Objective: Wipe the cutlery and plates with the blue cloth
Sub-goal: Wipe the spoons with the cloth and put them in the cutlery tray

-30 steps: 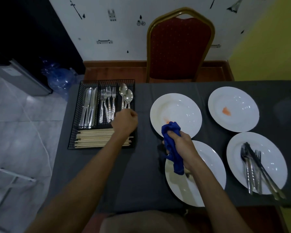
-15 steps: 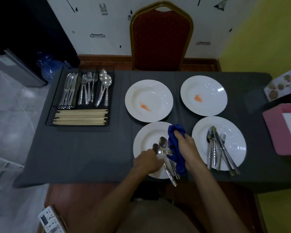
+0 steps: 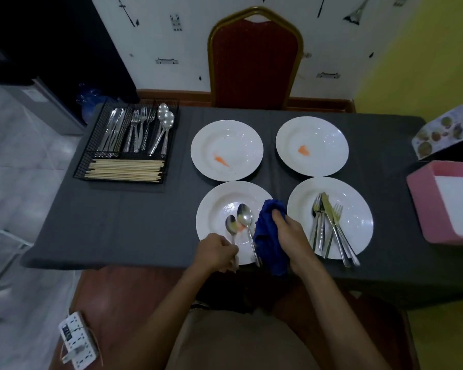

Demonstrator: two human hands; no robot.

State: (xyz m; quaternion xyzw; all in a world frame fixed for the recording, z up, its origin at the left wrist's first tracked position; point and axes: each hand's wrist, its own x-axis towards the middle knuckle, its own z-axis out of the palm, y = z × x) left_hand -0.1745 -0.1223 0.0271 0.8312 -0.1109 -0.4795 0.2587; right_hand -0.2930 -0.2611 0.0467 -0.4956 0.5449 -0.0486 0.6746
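Head view, item list, please.
— I log four white plates on the dark table [image 3: 145, 222]. Near-left plate [image 3: 214, 204]: two spoons on it, bowls up. My left hand [image 3: 216, 252] is pinched round the handle of the smaller spoon [image 3: 232, 227], which carries an orange smear; the larger spoon [image 3: 245, 215] lies just beside it.

And the cloth?
— Blue cloth [image 3: 268, 236]: bunched in my right hand [image 3: 292, 236], fingers closed on it, over the near-left plate's right edge. Near-right plate [image 3: 358, 209]: a pile of cutlery [image 3: 329, 225], forks and a knife. Far-left plate [image 3: 226, 150] and far-right plate [image 3: 312, 145]: one orange stain each. Wire cutlery basket [image 3: 129, 145], far left: knives, forks, spoons, chopsticks.
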